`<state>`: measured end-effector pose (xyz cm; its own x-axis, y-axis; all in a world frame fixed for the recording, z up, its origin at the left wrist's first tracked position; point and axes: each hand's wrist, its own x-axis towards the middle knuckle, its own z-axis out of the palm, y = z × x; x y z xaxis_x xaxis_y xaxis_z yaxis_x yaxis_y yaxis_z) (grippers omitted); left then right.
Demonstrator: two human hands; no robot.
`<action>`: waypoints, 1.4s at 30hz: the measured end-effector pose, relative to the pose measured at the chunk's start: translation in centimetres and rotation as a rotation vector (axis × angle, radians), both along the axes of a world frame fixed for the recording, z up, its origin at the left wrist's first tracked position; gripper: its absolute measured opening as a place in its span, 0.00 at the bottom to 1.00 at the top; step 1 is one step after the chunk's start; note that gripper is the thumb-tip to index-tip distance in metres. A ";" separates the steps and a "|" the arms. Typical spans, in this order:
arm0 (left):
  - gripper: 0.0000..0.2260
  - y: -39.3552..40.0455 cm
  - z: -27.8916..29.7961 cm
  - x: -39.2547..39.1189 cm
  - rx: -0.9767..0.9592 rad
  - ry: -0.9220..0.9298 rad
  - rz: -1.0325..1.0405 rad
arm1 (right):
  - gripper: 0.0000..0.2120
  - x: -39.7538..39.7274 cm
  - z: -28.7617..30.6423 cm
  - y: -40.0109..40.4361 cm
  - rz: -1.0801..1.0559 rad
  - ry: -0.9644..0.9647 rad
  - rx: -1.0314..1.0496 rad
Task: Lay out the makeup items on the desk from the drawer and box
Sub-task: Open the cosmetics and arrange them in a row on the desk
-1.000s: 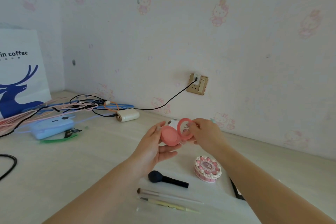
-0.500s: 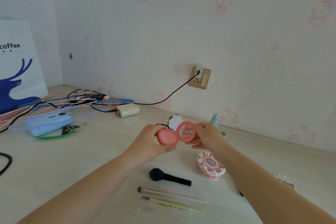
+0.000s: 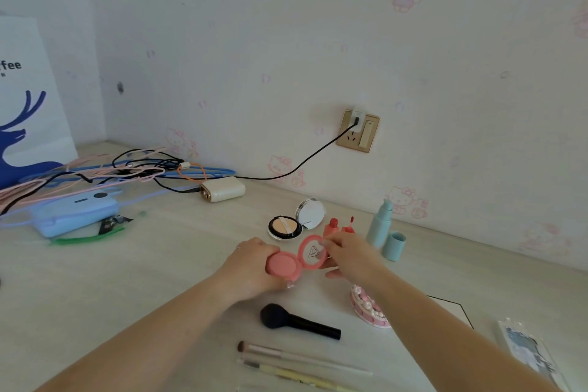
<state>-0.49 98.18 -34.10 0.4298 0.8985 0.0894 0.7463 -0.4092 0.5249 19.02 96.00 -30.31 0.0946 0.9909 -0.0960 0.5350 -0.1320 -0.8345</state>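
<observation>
We note a round pink compact (image 3: pixel 297 261), glossy plastic, hinged open above the pale worktop (image 3: pixel 159 264). Left hand (image 3: pixel 251 267) curls round its matte powder pan; right hand (image 3: pixel 350 256) pinches the mirrored lid. Nearby lies a black fluffy-headed brush (image 3: pixel 299 321)

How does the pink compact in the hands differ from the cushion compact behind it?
The pink compact is held by the left hand and right hand; the cushion compact lies untouched on the desk. The pink compact's pan is pink, the cushion compact's beige in a dark ring. The pink compact's lid is pink-rimmed with a triangle mark; the cushion compact's is white. Both are round, hinged and open.
</observation>
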 end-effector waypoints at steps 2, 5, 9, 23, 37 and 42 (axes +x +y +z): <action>0.23 0.3 -0.5 -0.1 -0.010 0.073 0.033 | 0.09 0.0 -0.5 0.3 0.002 -0.031 -0.007; 0.21 0.4 -0.3 0.3 -0.034 0.162 0.053 | 0.10 0.1 -1.2 0.7 -0.013 -0.047 -0.005; 0.21 0.6 -0.3 0.6 -0.055 0.185 0.080 | 0.12 0.1 -1.6 0.9 -0.020 -0.065 0.017; 0.15 -2.7 0.9 2.3 0.080 -0.563 -0.057 | 0.12 9.6 2.3 -5.1 -0.047 -0.401 0.140; 0.22 -3.7 -0.3 9.6 -0.278 -0.279 -0.280 | 0.32 7.7 -2.0 -7.0 0.099 -0.463 0.037; 0.24 -4.0 -0.5 10.3 -0.268 -0.280 -0.249 | 0.39 6.9 -2.9 -7.2 0.057 -0.522 0.059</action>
<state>9.82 94.15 -34.56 0.6281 0.7781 0.0113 0.4565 -0.3802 0.8044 25.95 88.80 -33.26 0.0607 0.9981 0.0054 0.8865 -0.0514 -0.4599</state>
